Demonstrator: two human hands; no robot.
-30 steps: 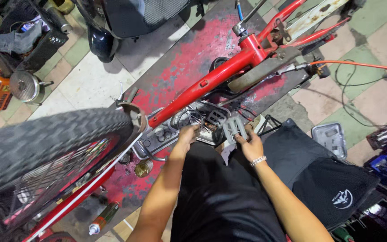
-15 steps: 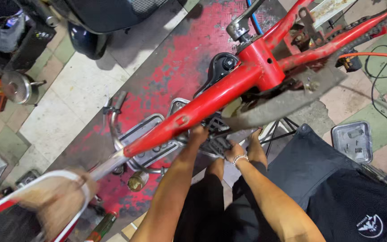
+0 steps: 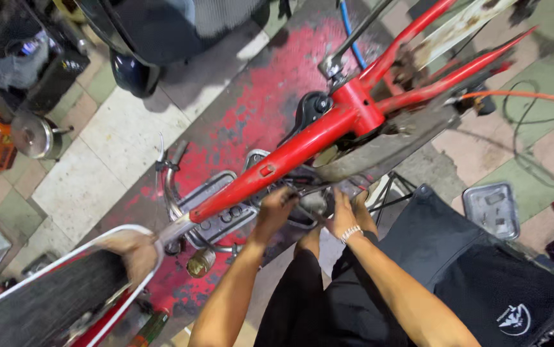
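Head cam, looking straight down: red steel bicycle frame tube (image 3: 277,173) runs diag. from lower left up to the bottom-bracket junction at upper right, w/ the small grey metal part (image 3: 313,203) tucked just under that tube, about mid-length. Both hands meet on it. Left hand (image 3: 275,207) curled shut on the part's left side, knuckles touching the tube's underside; right hand (image 3: 343,215), w/ a pale bracelet at the wrist, closed on its right side, fingers wrapped round. Neither is nearer, they sit either side of the part, forearms coming up from bottom centre. Exact grip pts hidden by fingers.

Part's long axis looks roughly across the tube, but too covered to be sure.

Room: tube blocks anything straight up; chrome handlebar and brake levers (image 3: 216,215) lie just left of left hand, close. Black folding stand legs (image 3: 392,193) just right of right hand. Open space mostly toward the person's black shorts (image 3: 328,302). Front tyre with white mudguard (image 3: 65,289) well apart, lower left. Red-stained floor mat (image 3: 238,109) beyond the tube. Grey metal tray (image 3: 492,209) off right, apart.
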